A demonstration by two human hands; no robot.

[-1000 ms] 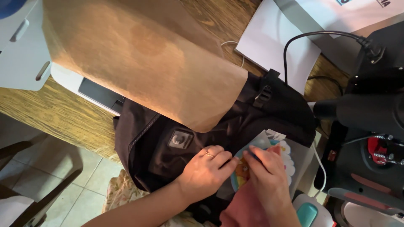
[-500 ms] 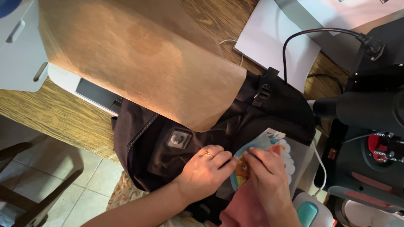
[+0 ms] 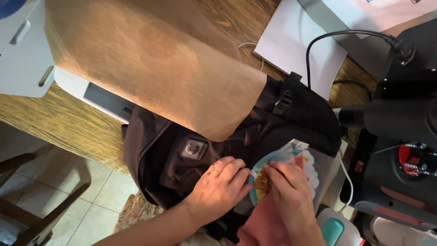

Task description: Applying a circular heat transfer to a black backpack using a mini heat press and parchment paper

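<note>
A black backpack lies across the wooden table's edge, partly under a large sheet of brown paper. My left hand rests flat on the backpack's fabric, a ring on one finger. My right hand presses its fingertips on a round colourful printed picture with a cartoon figure, which lies on the backpack beside pink cloth. Both hands touch the picture's left edge; whether either pinches a film there I cannot tell.
A black heat press machine with cable stands at the right. White sheets lie at the back, a white device at the left. A teal and white object sits bottom right. A wooden chair stands on the tiled floor.
The hands have hardly moved; my right fingers have shifted slightly on the picture's left edge. The view has drifted a little.
</note>
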